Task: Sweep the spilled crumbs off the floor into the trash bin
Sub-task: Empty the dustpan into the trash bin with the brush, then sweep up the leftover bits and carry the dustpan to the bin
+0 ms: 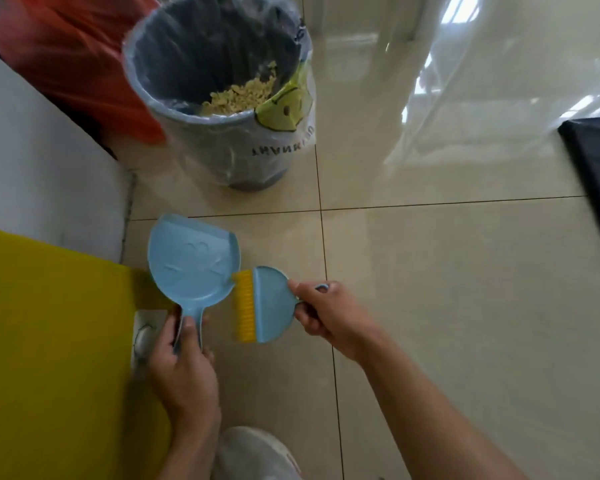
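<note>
Head view: left grip [184, 358] round dustpan [192, 261] handle, right grip [329, 313] pinching brush [271, 303], crumbs [243, 93] apparently in trash bin [208, 147].

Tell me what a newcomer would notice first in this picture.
Low in the middle, the left hand holds a pale blue dustpan by its handle, and the right hand holds a matching brush with its yellow bristles at the pan's edge. Above them on the glossy tiled floor stands a grey trash bin with a heap of yellowish crumbs inside.
</note>
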Motion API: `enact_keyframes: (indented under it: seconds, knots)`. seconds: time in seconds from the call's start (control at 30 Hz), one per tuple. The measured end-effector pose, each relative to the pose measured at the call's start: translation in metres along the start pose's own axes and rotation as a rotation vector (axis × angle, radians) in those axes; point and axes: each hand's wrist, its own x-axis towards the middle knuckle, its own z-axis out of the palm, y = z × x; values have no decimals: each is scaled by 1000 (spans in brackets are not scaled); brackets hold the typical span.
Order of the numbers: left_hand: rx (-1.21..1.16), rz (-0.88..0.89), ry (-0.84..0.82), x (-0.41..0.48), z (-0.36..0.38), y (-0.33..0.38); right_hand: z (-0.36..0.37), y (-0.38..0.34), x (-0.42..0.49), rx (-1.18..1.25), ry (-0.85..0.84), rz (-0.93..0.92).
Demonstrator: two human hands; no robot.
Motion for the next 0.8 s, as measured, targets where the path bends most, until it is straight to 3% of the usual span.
enact_keyframes:
  seconds: [0.17,0.3,0.5,0.7,0.8]
  knots:
    - [-38,18,-36,24,20,6,45,-10,41,257,122,-6]
    - [4,35,-42,42,45,6,51,3,56,318,330,21]
    - [2,58,-104,44,46,-2,-17,41,7,144,548,-29]
    - [-57,51,-209,18,28,-18,-100,84,-82,143,806,-33]
    - [-45,7,-254,1,22,-28,-117,87,-108,136,848,-40]
